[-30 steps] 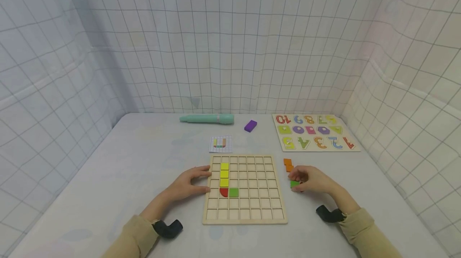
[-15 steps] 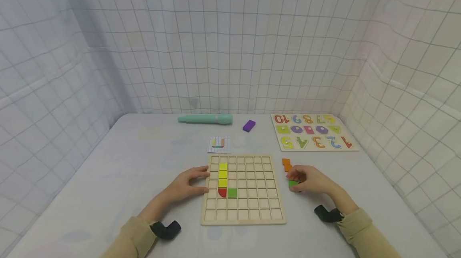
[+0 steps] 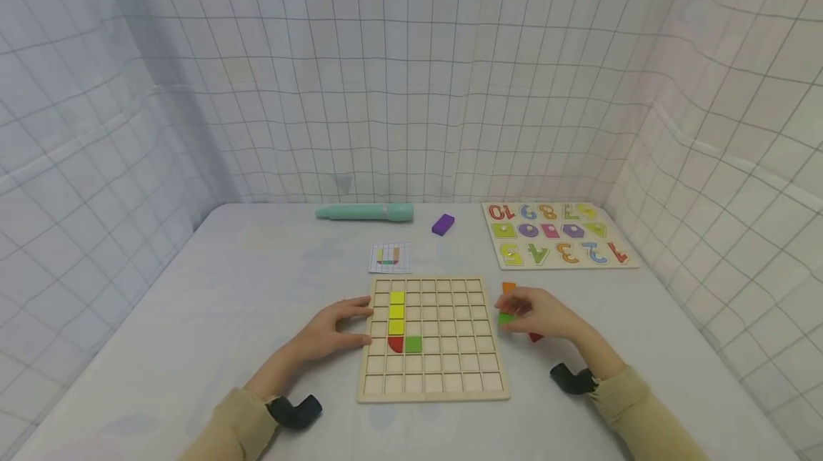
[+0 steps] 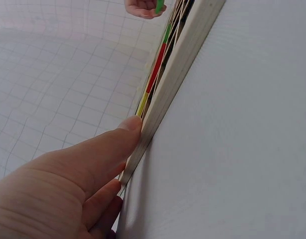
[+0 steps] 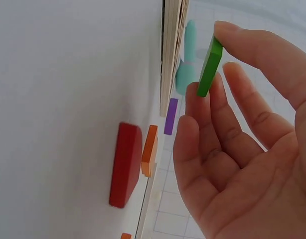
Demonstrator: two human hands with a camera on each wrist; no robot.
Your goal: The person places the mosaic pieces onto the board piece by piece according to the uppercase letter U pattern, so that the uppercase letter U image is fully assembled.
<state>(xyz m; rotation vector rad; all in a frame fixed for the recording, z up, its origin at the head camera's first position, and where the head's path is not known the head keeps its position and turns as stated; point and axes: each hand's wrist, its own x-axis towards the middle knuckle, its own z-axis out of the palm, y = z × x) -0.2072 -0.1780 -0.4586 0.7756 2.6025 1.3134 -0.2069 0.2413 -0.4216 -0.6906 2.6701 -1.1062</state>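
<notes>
My right hand (image 3: pixel 540 312) pinches a green square tile (image 5: pixel 210 67) between thumb and fingertips, just off the right edge of the wooden grid board (image 3: pixel 450 364). My left hand (image 3: pixel 326 332) rests against the board's left edge, its thumb (image 4: pixel 128 124) and fingertips touching the rim. Set in the grid are a column of yellow square tiles (image 3: pixel 396 311), a red rounded tile (image 3: pixel 396 344) below them and a green square tile (image 3: pixel 414 344) beside it. Under and behind my right hand lie a red tile (image 5: pixel 125 164) and orange tiles (image 5: pixel 150 149), partly hidden in the head view.
Behind the board lies a small card (image 3: pixel 389 258) with a coloured pattern on a grid. Farther back are a teal pen-shaped object (image 3: pixel 363 212) and a purple block (image 3: pixel 443 224). A number and shape puzzle board (image 3: pixel 559 236) occupies the back right. Gridded curtains (image 3: pixel 411 89) surround the table.
My right hand has lifted the green tile and moved left toward the board, uncovering the red tile on the table. My left hand stays at the board's edge.
</notes>
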